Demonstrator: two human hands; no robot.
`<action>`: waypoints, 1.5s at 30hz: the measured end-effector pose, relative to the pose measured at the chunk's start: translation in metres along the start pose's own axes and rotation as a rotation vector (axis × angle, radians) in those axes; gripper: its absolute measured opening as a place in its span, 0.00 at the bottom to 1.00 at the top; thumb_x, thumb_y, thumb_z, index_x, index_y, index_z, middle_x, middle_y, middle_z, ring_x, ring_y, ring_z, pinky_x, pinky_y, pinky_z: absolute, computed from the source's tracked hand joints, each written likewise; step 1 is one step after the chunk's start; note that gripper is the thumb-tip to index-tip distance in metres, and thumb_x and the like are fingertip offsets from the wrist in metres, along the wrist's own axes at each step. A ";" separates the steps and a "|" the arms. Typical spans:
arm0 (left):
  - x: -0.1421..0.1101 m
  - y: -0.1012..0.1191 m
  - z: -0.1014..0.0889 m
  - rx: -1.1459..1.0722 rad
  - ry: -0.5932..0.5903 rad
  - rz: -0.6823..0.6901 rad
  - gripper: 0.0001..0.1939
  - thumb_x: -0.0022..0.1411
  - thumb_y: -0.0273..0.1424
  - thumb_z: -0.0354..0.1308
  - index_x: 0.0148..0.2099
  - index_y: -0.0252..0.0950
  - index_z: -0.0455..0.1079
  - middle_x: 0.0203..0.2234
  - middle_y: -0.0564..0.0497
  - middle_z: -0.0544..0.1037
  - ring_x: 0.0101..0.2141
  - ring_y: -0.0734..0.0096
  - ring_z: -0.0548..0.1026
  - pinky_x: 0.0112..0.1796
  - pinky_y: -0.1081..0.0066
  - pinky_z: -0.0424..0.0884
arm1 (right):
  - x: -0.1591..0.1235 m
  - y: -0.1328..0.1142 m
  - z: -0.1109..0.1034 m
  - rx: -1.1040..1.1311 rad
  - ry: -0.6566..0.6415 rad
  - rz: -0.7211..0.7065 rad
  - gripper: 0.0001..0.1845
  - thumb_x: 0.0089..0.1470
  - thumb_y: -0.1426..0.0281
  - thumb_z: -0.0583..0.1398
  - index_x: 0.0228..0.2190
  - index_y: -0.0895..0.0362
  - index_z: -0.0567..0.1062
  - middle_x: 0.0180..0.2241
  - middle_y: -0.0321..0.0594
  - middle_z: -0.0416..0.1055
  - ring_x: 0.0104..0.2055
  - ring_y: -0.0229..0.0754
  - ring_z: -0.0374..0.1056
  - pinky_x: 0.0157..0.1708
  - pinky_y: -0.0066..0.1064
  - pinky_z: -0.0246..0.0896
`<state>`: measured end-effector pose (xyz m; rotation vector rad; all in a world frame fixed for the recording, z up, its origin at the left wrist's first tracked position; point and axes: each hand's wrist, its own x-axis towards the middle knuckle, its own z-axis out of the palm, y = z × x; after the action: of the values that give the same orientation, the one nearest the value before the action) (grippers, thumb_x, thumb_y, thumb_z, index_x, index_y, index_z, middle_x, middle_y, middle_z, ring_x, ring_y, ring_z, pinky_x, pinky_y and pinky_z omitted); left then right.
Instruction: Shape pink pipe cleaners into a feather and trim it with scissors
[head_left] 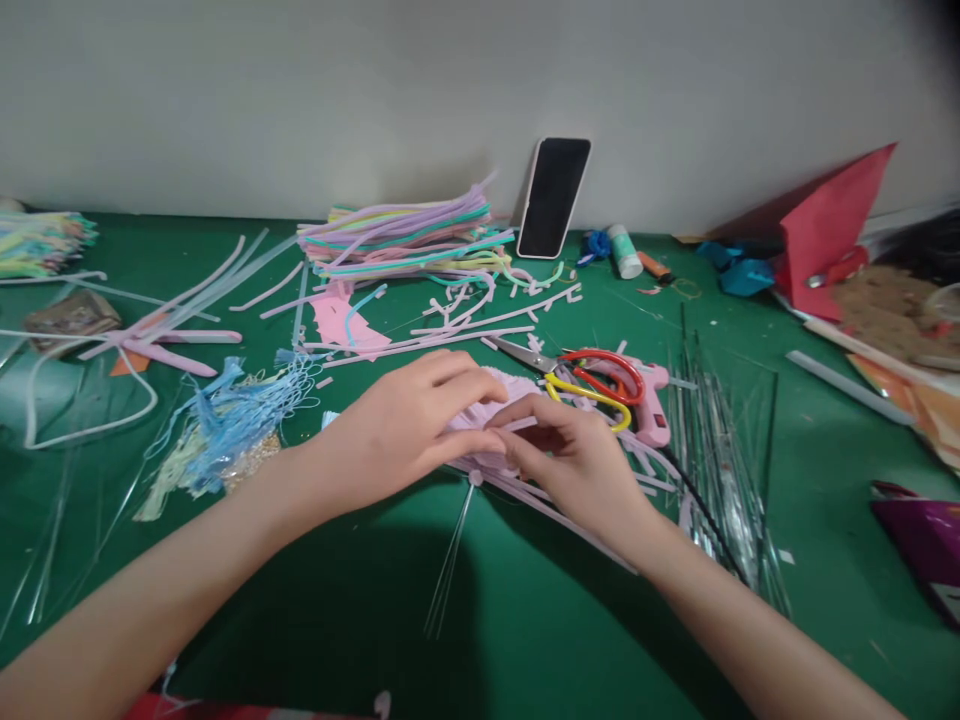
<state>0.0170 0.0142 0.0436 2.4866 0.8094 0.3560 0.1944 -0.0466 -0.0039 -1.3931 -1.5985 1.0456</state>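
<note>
My left hand (405, 425) lies curled over a bunch of pale pink pipe-cleaner pieces (491, 400) at the middle of the green table (525, 620). The fingers are closed on the bunch. My right hand (574, 455) meets it from the right and pinches one pink piece between thumb and forefinger. Thin clear wires (450, 560) stick out below the bunch toward me. Part of the bunch is hidden under both hands.
Red and yellow scissors (592, 378) and a pink glue gun (652, 395) lie just beyond my right hand. A stack of pastel pipe cleaners (405, 240) and a phone (553, 197) stand against the wall. Blue tassels (225, 415) lie left, thin wires (720, 450) right, red paper (825, 225) far right.
</note>
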 end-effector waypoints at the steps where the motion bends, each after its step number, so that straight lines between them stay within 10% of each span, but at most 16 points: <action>1: -0.002 -0.003 0.001 0.019 0.017 0.015 0.12 0.67 0.39 0.52 0.47 0.39 0.70 0.41 0.49 0.77 0.41 0.65 0.74 0.42 0.70 0.67 | 0.000 0.000 -0.001 0.019 0.005 0.028 0.07 0.54 0.65 0.61 0.31 0.55 0.76 0.26 0.34 0.75 0.22 0.34 0.66 0.22 0.25 0.60; 10: -0.026 -0.036 0.002 0.066 0.035 0.062 0.12 0.67 0.37 0.53 0.39 0.40 0.77 0.33 0.50 0.78 0.36 0.67 0.72 0.40 0.69 0.65 | -0.012 0.014 -0.015 0.160 0.029 0.171 0.14 0.51 0.58 0.64 0.28 0.57 0.74 0.23 0.36 0.73 0.21 0.35 0.67 0.20 0.26 0.64; 19: -0.048 -0.078 -0.003 0.089 -0.049 -0.032 0.15 0.67 0.41 0.52 0.41 0.42 0.78 0.36 0.48 0.77 0.42 0.63 0.72 0.45 0.66 0.66 | -0.041 0.047 -0.050 -0.343 0.009 0.066 0.10 0.58 0.61 0.58 0.30 0.54 0.75 0.32 0.40 0.75 0.32 0.41 0.69 0.32 0.33 0.64; 45: -0.070 -0.100 0.003 0.249 -0.094 0.075 0.15 0.68 0.31 0.47 0.35 0.41 0.75 0.36 0.50 0.79 0.43 0.63 0.73 0.44 0.64 0.66 | -0.052 0.063 -0.065 -0.549 -0.021 -0.185 0.10 0.59 0.70 0.56 0.26 0.54 0.72 0.26 0.39 0.70 0.31 0.43 0.65 0.30 0.34 0.61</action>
<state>-0.0848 0.0408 -0.0186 2.7467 0.7642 0.1702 0.2842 -0.0877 -0.0393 -1.5378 -2.0843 0.5282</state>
